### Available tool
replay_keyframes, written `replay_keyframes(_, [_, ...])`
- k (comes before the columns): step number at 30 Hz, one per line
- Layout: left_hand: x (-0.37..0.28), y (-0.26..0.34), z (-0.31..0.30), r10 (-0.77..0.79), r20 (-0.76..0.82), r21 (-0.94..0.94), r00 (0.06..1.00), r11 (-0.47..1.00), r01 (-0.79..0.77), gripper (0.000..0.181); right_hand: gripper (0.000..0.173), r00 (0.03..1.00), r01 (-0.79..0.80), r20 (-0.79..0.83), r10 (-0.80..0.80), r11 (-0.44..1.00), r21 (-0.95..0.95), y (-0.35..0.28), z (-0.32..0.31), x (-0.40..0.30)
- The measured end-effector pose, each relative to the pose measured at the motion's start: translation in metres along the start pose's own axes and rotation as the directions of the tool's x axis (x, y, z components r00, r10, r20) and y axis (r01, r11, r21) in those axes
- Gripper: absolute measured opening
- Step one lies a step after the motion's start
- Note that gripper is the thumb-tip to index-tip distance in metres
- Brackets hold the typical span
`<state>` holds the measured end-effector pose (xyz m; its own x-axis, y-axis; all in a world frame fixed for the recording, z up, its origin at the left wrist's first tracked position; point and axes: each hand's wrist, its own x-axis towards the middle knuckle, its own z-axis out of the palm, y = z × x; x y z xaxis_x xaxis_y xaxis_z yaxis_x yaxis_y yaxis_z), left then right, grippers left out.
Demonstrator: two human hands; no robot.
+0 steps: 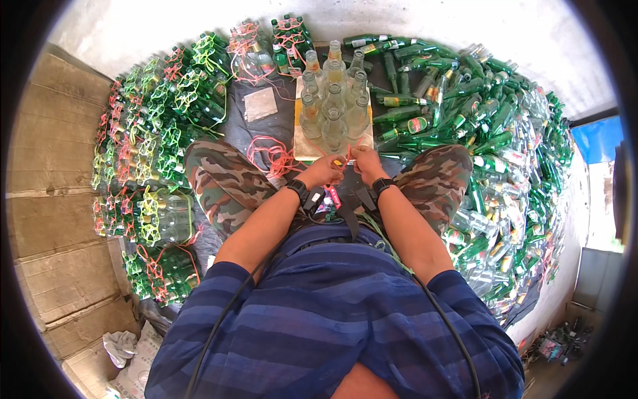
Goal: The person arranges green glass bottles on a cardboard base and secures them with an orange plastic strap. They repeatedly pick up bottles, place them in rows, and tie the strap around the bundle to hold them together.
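Observation:
Several clear glass bottles [334, 99] stand upright in a tight group on a low board [305, 148] in front of me. At the board's near edge, my left hand [326, 170] and my right hand [365, 162] pinch a thin pink plastic cord [347, 155] between them. The cord runs up from my fingers towards the base of the nearest bottles. A loose tangle of the same pink cord [274, 155] lies on the dark sheet, left of the board. Each wrist wears a black strap.
Bundles of green bottles [199, 95] tied with yellow and pink cord stand at the left. A large heap of loose green and clear bottles [493, 124] lies at the right. A flat pale tile [260, 104] rests on the dark sheet [237, 124]. Cardboard [60, 174] lines the left side.

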<state>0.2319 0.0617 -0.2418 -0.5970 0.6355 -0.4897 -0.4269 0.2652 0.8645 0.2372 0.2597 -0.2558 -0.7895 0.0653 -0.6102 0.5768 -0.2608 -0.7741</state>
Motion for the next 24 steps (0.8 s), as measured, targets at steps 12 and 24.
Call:
replay_keyframes(12, [-0.011, 0.013, 0.003, 0.013, -0.085, 0.247, 0.996, 0.969, 0.008, 0.047, 0.007, 0.992, -0.065, -0.110, 0.057, 0.995, -0.070, 0.011, -0.003, 0.023])
replay_keyframes(24, [-0.018, 0.007, -0.005, -0.018, -0.053, 0.154, 0.998, 0.988, 0.026, 0.022, 0.009, 0.996, -0.080, -0.044, 0.081, 0.997, 0.016, 0.003, -0.001, 0.015])
